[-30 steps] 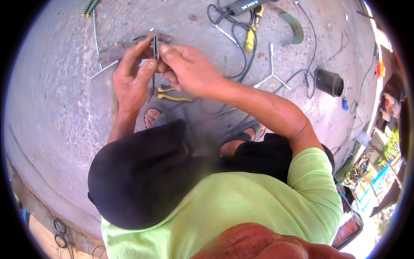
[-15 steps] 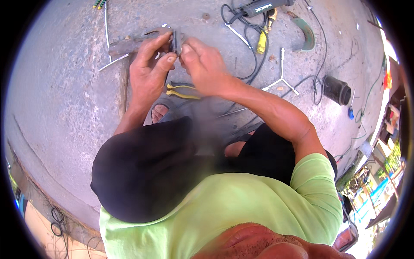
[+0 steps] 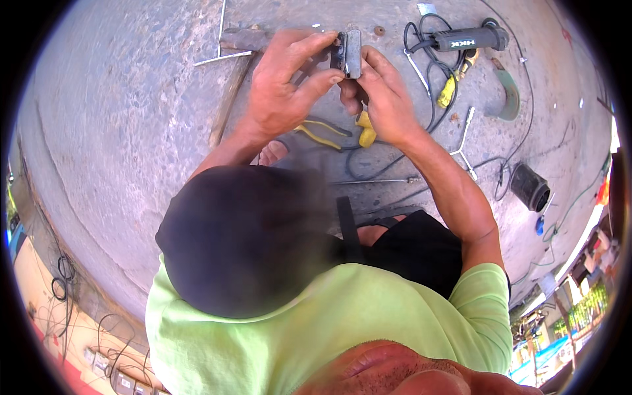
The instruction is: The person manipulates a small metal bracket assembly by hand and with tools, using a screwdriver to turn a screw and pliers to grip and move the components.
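A small rectangular metal piece (image 3: pixel 353 54), with a grey face and a dark edge, is held up between my two hands. My left hand (image 3: pixel 289 85) pinches its dark left edge between thumb and fingers. At its lower right, my right hand (image 3: pixel 385 99) closes its fingers and thumb around the corner; some fingertips are hidden behind it. Just below the hands lie yellow-handled pliers (image 3: pixel 322 135) and a yellow cord connector (image 3: pixel 367 130). Beyond my left wrist is a hammer (image 3: pixel 232 95) with a wooden handle, partly covered by that hand.
To the right lie a dark angle grinder (image 3: pixel 467 39) with a coiled cable, a green curved metal guard (image 3: pixel 507 95) and a Y-shaped wrench (image 3: pixel 463 148). A black cylinder (image 3: pixel 528 187) and a blue-handled screwdriver (image 3: pixel 540 226) are farther right. A T-shaped rod (image 3: pixel 224 58) rests by the hammer.
The metal piece has turned, so its broad grey face now shows. The view has shifted, putting the floor tools farther right. The yellow connector below my right hand has come into sight.
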Tool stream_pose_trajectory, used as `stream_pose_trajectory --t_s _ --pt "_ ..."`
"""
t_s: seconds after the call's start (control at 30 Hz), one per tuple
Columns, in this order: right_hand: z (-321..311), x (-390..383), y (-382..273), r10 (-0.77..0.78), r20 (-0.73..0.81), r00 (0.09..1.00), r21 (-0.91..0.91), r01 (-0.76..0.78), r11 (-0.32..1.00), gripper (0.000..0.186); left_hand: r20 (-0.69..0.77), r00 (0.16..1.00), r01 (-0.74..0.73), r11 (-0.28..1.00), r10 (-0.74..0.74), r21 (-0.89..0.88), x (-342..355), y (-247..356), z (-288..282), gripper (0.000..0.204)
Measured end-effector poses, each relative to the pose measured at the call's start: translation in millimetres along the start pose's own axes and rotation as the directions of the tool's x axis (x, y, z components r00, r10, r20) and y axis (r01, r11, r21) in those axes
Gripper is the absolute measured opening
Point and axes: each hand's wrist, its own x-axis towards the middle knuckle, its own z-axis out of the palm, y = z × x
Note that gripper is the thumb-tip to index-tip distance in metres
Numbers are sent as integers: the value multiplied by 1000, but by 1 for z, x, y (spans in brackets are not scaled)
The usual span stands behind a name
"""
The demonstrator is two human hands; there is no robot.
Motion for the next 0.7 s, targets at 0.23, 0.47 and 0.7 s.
stream_pose_trajectory --t_s 0.23,0.47,0.7 --pt "-9 0 16 -24 18 1000 39 23 999 36 65 998 -5 1000 4 20 -2 3 2 50" --pt "-6 3 9 -4 -35 999 -98 1 995 39 142 930 369 864 -340 -342 -10 3 13 39" --pt "-61 -4 1 124 15 992 -801 -63 596 40 447 583 736 209 -678 -644 -12 -5 6 51"
